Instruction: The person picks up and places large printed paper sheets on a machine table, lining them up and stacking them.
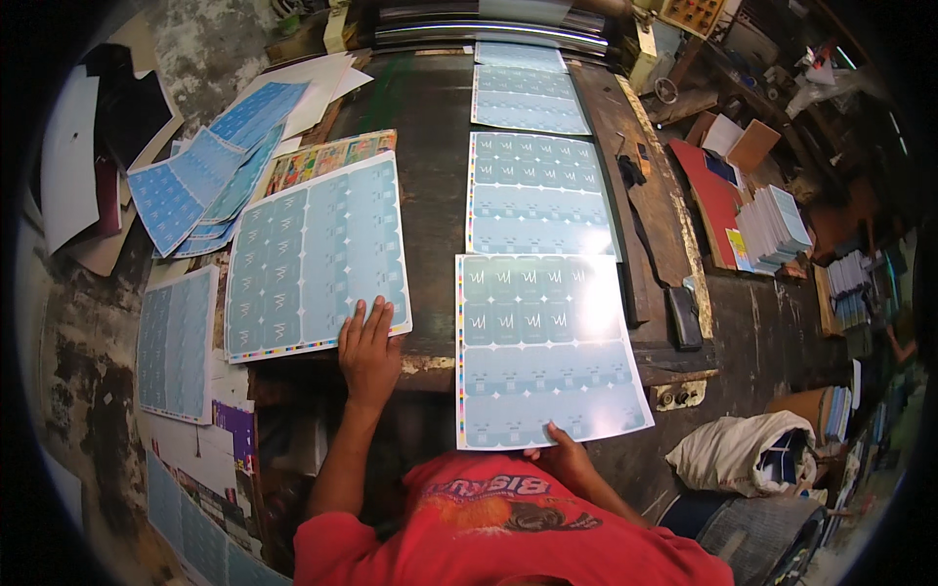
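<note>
Right hand's (571, 461) grip pinches the near edge of a glossy pale-teal paper sheet (537, 366) overhanging the dark tabletop (430, 210); left hand (371, 354) lies fingers-extended on a white-bordered teal paper stack (318, 259). Level support should prevent creasing.

There are two hands (369, 340), four printed sheets (518, 366) in one row, and one white sack (728, 454).

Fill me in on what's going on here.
A person's right hand pinches the near edge of a glossy printed sheet, which hangs over the front of the worktable. Their left hand rests on the corner of a teal print to the left. Beyond the glossy sheet, more prints line up toward metal rollers.
</note>
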A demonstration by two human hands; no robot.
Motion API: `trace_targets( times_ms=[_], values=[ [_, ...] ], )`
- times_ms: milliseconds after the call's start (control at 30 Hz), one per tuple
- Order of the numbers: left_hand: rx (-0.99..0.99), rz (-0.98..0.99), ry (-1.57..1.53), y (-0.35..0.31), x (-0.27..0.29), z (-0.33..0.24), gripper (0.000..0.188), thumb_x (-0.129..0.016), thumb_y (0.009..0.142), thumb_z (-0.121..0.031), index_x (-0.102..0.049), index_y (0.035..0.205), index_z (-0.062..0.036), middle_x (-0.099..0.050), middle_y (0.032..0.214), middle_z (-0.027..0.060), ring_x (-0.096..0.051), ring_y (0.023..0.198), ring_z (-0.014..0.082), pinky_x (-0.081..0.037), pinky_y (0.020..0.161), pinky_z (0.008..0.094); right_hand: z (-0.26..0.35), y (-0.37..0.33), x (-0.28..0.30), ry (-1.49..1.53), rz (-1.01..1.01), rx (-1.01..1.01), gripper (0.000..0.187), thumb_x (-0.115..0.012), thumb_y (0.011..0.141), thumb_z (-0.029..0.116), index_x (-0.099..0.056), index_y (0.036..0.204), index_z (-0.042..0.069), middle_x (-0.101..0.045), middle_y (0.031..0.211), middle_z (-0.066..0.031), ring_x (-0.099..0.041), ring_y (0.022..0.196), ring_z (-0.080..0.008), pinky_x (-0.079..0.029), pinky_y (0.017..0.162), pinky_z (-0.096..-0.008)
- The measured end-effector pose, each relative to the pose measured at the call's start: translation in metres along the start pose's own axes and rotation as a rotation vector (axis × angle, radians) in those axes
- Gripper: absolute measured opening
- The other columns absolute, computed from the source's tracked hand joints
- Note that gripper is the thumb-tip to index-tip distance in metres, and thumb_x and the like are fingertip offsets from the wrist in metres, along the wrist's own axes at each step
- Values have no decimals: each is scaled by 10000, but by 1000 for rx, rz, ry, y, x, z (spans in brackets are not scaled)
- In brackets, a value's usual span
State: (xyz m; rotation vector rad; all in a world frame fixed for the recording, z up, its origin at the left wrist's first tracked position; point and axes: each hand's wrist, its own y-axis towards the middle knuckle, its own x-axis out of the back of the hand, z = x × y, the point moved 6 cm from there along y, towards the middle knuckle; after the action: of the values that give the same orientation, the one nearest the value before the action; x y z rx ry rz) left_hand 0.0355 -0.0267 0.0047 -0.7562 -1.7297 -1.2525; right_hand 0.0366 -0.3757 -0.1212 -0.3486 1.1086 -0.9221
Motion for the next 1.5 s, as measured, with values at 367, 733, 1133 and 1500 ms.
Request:
trace_targets(
  times_ms=[367,733,1133,1500],
  values=[
    [-95,-33,-386,41,60,-50,636,-764,786,-401,-572,1281,-50,-606,1275,143,-541,1214,328,-378,1012,450,28,43,9,6,82,145,510,-424,1011,426,-480,1231,-31,-657,948,-187,-637,871,-264,-494,803,-369],
    [-1150,270,-1642,42,190,-360,389,-740,721,-373,-686,871,-18,-676,881,140,-647,876,310,-490,763,425,68,118,5,96,85,109,667,-495,921,587,-519,1179,-27,-603,995,-155,-597,857,-258,-488,899,-504],
    [-1546,649,-1773,-52,217,-488,368,-741,722,-361,-682,843,-19,-669,858,139,-642,847,317,-486,743,430,46,125,-118,-236,208,133,358,-503,976,373,-563,1192,93,-569,1263,-141,-574,1110,-281,-466,946,-433],
    [-1621,681,-1721,-60,232,-504,351,-741,722,-351,-677,817,-20,-663,838,138,-638,821,324,-483,726,435,-5,-134,-385,-711,1774,308,318,-569,941,304,-611,1145,65,-638,1136,-108,-595,1058,-256,-469,920,-385]
  ],
)
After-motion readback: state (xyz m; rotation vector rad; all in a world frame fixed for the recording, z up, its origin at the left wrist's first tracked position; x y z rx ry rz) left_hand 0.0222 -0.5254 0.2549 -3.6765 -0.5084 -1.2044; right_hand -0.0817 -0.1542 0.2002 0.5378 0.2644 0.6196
